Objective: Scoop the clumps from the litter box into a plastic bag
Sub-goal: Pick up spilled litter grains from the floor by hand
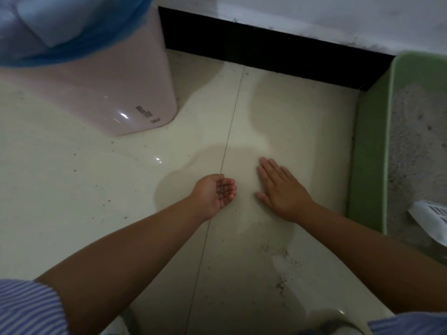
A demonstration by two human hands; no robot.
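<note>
The green litter box (367,151) stands at the right edge, filled with grey litter (416,131); a white slotted scoop (433,218) lies in it near the front. A pink bin (116,88) lined with a blue plastic bag (72,27) stands at the upper left. My left hand (215,193) is cupped palm up just above the floor, with a few dark litter grains (222,189) in the palm. My right hand (280,189) lies flat on the tile, palm down, fingers spread, between the left hand and the litter box.
The floor is cream tile (72,194) with a grout line running between the hands and scattered litter grains (283,274) near the front. A black baseboard (266,44) under a white wall closes the back.
</note>
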